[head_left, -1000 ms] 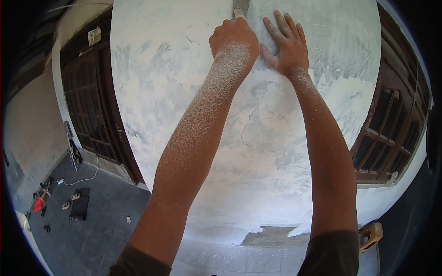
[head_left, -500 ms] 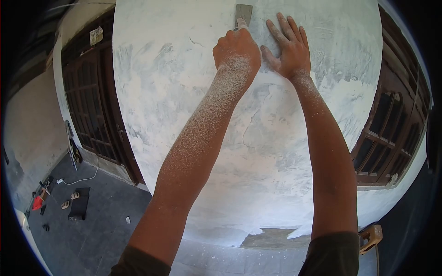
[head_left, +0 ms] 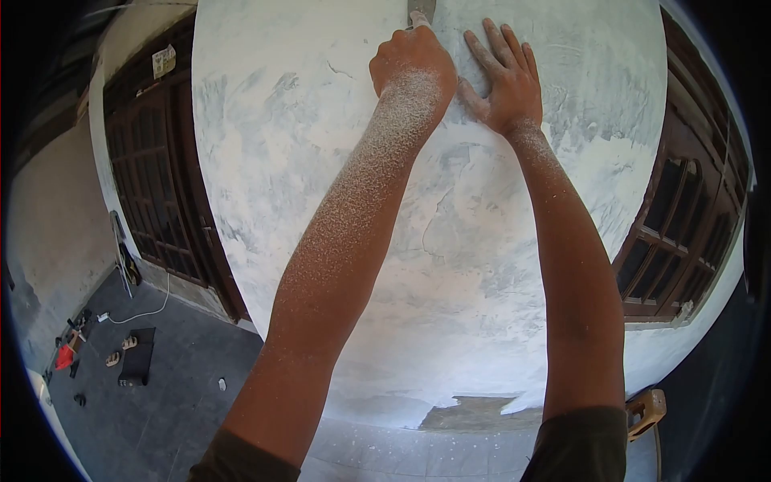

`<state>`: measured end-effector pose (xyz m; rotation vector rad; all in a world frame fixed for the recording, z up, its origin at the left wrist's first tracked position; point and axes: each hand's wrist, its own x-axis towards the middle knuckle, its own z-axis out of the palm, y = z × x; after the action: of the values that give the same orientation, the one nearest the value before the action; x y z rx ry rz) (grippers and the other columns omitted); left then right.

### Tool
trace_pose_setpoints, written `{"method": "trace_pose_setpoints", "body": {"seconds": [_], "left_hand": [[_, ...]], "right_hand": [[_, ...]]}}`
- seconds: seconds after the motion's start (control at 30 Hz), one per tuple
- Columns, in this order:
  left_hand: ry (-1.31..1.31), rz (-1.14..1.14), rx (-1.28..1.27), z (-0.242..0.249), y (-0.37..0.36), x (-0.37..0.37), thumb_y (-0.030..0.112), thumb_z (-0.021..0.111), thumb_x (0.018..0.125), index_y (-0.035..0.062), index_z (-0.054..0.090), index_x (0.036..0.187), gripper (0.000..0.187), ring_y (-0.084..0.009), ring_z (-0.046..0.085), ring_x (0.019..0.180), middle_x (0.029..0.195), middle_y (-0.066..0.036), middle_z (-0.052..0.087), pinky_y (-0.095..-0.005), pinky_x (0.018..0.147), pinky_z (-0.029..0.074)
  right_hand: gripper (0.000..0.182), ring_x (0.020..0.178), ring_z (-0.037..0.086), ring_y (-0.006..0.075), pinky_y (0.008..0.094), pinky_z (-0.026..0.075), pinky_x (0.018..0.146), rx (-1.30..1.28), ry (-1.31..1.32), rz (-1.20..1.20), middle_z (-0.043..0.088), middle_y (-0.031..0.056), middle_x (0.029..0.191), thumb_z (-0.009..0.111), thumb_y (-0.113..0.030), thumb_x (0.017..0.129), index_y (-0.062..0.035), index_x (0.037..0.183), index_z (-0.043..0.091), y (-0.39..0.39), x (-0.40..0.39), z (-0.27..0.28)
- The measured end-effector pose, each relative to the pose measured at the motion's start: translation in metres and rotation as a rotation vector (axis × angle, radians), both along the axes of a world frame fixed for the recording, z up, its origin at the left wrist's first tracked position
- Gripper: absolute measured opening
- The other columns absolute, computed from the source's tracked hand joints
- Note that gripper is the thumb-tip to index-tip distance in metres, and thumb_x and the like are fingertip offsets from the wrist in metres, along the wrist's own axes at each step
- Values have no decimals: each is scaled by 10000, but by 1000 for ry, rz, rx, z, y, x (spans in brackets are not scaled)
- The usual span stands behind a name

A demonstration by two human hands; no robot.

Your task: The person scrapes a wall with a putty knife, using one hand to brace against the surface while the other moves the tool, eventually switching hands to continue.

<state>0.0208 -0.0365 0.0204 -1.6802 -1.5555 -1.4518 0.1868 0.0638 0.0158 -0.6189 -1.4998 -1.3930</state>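
My left hand (head_left: 414, 64) is closed round the handle of a scraper (head_left: 422, 10), high on a plastered wall (head_left: 482, 281). The scraper's flat grey blade points up, and its upper end is cut off by the top of the view. Most of the handle is hidden in my fist. Beside it, my right hand (head_left: 510, 84) lies flat against the wall with its fingers spread, holding nothing. White dust coats my left forearm and the fingers of my right hand. Patchy white and grey filler covers the wall, with a few cracks.
A brown door (head_left: 152, 177) stands at the left, a brown-framed window (head_left: 671, 233) at the right. Sandals (head_left: 120, 351), a black mat (head_left: 137, 356) and a white cable (head_left: 144, 317) lie on the grey floor (head_left: 185, 394). A yellowish-brown wooden object (head_left: 646, 414) is low at the right.
My left hand has moved up the wall with the scraper, so more of its blade is out of view. My right hand has stayed in place.
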Motion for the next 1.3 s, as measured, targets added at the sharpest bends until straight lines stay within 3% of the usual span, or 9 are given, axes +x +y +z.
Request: {"method": "trace_pose_setpoints", "body": {"seconds": [0.3,0.47,0.53,0.57,0.63,0.77,0.83,1.27,1.3], "left_hand": [[15,1,8,6,1,-4,183,597,923,71,487,1449,549,-356,676,1102,1157,-212,678,-459,939,559],[35,29,-39,-17,-6,-5,182,579,936,68,485,1450,535,-343,681,1091,1142,-203,681,-447,917,568],[61,21,-63,-11,-7,-7,180,575,938,65,482,1450,533,-342,679,1094,1146,-203,679,-446,915,568],[88,12,-98,-8,-8,-8,178,572,940,62,480,1451,532,-342,677,1098,1150,-202,676,-446,914,568],[71,1,-96,3,-10,-8,177,572,941,60,471,1458,540,-342,673,1107,1160,-203,671,-448,916,567],[79,-4,-116,0,-9,-8,175,576,937,67,453,1472,559,-333,663,1132,1183,-204,661,-453,925,564],[60,0,-120,-10,-7,-6,173,580,934,70,457,1469,558,-333,663,1130,1182,-205,661,-453,928,563],[70,7,-78,1,-9,-10,183,578,948,66,476,1456,531,-344,668,1115,1210,-207,648,-442,930,567],[68,6,-78,5,-10,-9,183,578,948,66,476,1456,531,-344,668,1115,1210,-207,648,-442,930,567]], "right_hand": [[711,1499,284,240,458,178,1250,14,-7,5,339,-4,1616,683,-471,842,-342,1501,449,1,0,1],[712,1497,289,242,459,181,1249,2,7,2,343,-1,1614,687,-469,842,-338,1501,451,-1,-3,-2],[674,1433,408,291,458,279,1213,39,30,-41,408,58,1576,671,-450,858,-342,1490,464,-4,-5,-2],[674,1433,408,291,458,279,1213,44,31,-42,408,58,1576,671,-450,858,-342,1490,464,-3,-5,-2],[741,1517,238,225,454,132,1258,-56,44,-71,330,2,1619,670,-580,836,-368,1505,429,-3,-3,-2],[744,1503,276,244,467,161,1251,-47,44,-63,345,16,1613,681,-563,832,-364,1504,432,-3,-4,-3],[700,1497,288,245,456,180,1250,-44,42,-2,346,1,1612,691,-443,841,-333,1493,465,-6,-5,-4],[715,1496,292,241,463,191,1247,-23,39,1,345,-2,1613,698,-419,821,-335,1493,467,-2,-4,-3],[725,1499,286,244,470,177,1249,-30,37,-22,352,6,1609,690,-490,824,-348,1495,455,-1,-4,-3]]}}
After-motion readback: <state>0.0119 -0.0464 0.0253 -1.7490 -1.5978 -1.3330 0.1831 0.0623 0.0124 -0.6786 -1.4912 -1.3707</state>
